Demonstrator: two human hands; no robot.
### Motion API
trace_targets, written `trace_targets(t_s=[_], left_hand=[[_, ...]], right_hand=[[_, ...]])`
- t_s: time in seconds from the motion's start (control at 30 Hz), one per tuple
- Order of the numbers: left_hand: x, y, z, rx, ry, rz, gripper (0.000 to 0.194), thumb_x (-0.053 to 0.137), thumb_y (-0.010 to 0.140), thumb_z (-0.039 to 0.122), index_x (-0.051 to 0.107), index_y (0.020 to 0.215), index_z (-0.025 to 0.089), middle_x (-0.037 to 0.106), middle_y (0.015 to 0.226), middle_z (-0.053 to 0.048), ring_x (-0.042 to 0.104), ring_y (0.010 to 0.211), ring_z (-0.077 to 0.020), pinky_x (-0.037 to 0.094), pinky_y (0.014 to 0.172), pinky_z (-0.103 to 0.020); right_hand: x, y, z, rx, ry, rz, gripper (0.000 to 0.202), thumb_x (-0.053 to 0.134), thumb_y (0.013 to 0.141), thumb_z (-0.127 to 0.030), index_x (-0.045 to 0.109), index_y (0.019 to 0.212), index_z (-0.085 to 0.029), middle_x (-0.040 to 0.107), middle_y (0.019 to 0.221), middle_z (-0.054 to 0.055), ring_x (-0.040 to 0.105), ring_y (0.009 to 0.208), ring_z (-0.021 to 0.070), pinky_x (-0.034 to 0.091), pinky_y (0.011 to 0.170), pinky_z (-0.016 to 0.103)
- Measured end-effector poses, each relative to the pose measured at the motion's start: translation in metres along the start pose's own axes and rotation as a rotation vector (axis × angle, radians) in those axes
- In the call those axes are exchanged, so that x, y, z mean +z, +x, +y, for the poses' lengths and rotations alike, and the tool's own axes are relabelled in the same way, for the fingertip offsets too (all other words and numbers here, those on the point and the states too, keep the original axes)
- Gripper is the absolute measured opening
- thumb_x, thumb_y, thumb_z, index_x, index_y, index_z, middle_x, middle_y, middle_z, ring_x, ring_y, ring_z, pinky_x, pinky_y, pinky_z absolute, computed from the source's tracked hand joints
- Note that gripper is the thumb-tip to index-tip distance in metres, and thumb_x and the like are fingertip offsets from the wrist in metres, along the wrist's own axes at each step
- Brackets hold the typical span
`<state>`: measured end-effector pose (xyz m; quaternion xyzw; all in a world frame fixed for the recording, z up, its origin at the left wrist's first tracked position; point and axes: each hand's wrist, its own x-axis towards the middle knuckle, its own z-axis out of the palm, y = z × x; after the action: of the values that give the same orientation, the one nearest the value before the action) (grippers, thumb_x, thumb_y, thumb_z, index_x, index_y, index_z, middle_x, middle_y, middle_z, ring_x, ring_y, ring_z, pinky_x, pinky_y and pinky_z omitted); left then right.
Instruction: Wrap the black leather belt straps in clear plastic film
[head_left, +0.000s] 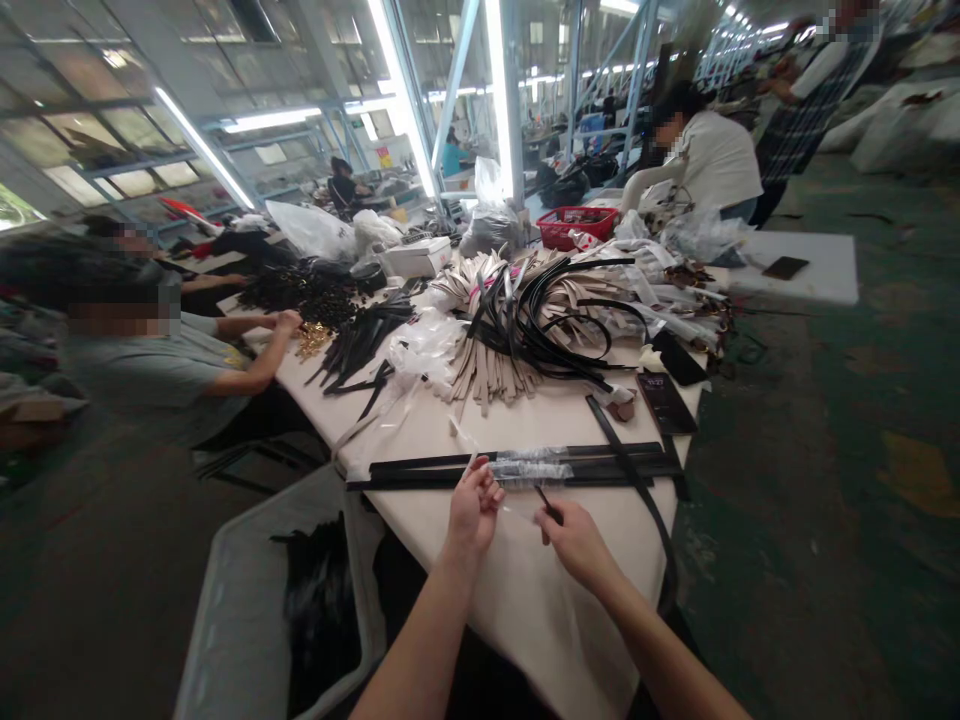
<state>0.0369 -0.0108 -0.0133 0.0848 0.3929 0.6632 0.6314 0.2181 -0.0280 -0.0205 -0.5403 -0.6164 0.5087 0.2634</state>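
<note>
My left hand (474, 505) is closed with its fingers curled, just in front of a bundle of long black straps (420, 478). What lies between its fingertips is too blurred to name. Clear plastic wrap (532, 468) goes round the middle of the bundle, which lies crosswise on the pale tabletop (525, 600). To the right, my right hand (577, 545) grips a thin dark tool (550, 506), its narrow end pointing up and left toward the wrapped part. A loose black strap (630, 465) crosses the bundle's right end and hangs over the table edge.
Behind the bundle sit heaps of pale strips (487, 370) and curled black straps (517, 310). A phone (666, 403) lies at the right edge. At lower left stands a pale bin (240, 590) holding black pieces. A co-worker's hand (287, 322) is near gold-coloured parts (311, 340).
</note>
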Motion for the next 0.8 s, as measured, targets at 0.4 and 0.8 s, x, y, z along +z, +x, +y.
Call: trace_targets(t_s=[0.4, 0.8], left_hand=[[-0.037, 0.025, 0.064, 0.099, 0.235, -0.152, 0.036, 0.057, 0.095, 0.04, 0.063, 0.116, 0.012, 0.073, 0.101, -0.016, 0.072, 0.081, -0.0251, 0.057, 0.082, -0.045], [-0.09, 0.052, 0.132, 0.23, 0.659, 0.044, 0.049, 0.062, 0.084, 0.063, 0.063, 0.086, 0.015, 0.067, 0.066, -0.004, 0.056, 0.046, -0.0108, 0.032, 0.036, -0.018]], right_hand=[[-0.022, -0.004, 0.012, 0.085, 0.183, -0.178, 0.027, 0.057, 0.071, -0.024, 0.076, 0.086, -0.014, 0.078, 0.079, 0.008, 0.068, 0.079, 0.0235, 0.045, 0.075, 0.031], [-0.06, -0.016, 0.034, 0.098, -0.032, -0.149, 0.02, 0.053, 0.07, -0.019, 0.071, 0.08, -0.016, 0.076, 0.077, 0.006, 0.069, 0.078, 0.0229, 0.045, 0.075, 0.03]])
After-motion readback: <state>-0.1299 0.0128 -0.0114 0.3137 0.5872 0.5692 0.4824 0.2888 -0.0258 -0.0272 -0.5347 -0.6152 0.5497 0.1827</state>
